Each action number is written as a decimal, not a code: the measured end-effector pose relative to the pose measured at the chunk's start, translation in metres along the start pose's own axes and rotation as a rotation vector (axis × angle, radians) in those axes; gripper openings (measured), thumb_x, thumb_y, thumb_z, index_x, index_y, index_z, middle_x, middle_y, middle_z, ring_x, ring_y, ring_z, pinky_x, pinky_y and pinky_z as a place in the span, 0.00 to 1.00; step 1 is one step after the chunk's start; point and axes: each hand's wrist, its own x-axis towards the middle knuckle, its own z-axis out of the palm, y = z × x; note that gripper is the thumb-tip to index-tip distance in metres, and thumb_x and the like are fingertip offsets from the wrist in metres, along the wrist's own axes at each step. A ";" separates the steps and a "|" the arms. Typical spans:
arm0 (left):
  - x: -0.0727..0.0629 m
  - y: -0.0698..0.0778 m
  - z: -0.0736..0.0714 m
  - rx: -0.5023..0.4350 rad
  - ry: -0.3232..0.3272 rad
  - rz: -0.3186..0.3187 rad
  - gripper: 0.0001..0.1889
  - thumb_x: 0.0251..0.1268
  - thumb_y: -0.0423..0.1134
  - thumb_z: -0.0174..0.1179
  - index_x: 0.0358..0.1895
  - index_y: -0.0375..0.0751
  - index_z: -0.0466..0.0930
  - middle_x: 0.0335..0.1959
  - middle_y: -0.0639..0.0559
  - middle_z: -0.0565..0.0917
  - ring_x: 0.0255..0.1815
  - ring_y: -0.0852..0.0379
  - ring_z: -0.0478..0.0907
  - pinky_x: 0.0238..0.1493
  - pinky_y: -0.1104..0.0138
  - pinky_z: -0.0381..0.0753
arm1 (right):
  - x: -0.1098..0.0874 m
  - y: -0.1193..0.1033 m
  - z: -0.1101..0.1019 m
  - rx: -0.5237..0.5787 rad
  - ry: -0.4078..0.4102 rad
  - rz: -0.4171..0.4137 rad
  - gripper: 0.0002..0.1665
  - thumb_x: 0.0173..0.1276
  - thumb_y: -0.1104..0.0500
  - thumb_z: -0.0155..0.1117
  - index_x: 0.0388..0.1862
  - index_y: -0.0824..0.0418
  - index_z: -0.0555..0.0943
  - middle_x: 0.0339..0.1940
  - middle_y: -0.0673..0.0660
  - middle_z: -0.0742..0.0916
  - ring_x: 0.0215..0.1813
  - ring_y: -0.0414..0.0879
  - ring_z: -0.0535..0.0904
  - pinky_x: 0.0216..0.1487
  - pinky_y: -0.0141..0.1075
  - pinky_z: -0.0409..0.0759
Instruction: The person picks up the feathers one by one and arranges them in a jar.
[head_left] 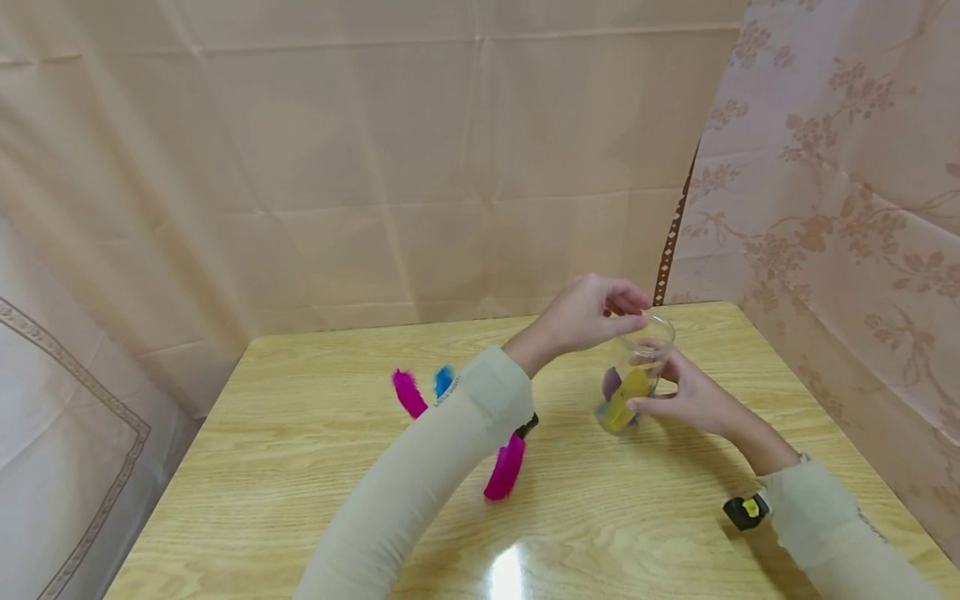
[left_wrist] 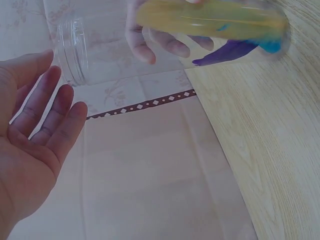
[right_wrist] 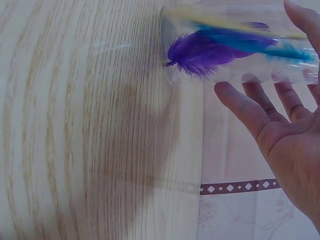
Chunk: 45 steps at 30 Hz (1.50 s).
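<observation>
A clear plastic jar stands near the right side of the table, its mouth uncovered. Inside it are a yellow feather, a purple feather and a blue feather. My right hand grips the jar's side, thumb on one side and fingers around the other. At the rim is my left hand, its fingers loosely bent and apart, with nothing held between them in the left wrist view.
Two pink feathers and a blue feather lie on the wooden table, partly around my left sleeve. Black wrist-worn devices show under both cuffs. Beige curtain hangs behind, floral cloth on the right.
</observation>
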 end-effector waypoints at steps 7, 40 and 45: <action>0.000 -0.002 -0.001 0.005 -0.010 0.006 0.11 0.68 0.35 0.68 0.51 0.37 0.85 0.41 0.53 0.89 0.38 0.69 0.81 0.44 0.80 0.79 | 0.001 -0.001 0.001 0.004 0.000 -0.001 0.40 0.65 0.65 0.74 0.67 0.60 0.60 0.77 0.65 0.62 0.70 0.77 0.63 0.51 0.46 0.85; -0.011 -0.004 -0.011 0.016 -0.044 0.006 0.15 0.66 0.36 0.70 0.53 0.37 0.84 0.50 0.48 0.87 0.46 0.61 0.82 0.45 0.79 0.79 | 0.000 -0.001 0.001 0.012 0.007 0.018 0.49 0.65 0.65 0.74 0.77 0.60 0.55 0.70 0.72 0.70 0.67 0.73 0.67 0.51 0.47 0.85; -0.018 -0.008 -0.015 -0.003 -0.046 -0.024 0.17 0.67 0.37 0.70 0.55 0.36 0.82 0.51 0.47 0.85 0.48 0.59 0.82 0.47 0.77 0.80 | 0.001 0.000 0.000 0.014 0.013 0.023 0.47 0.64 0.65 0.75 0.75 0.61 0.57 0.72 0.72 0.66 0.68 0.75 0.65 0.51 0.47 0.85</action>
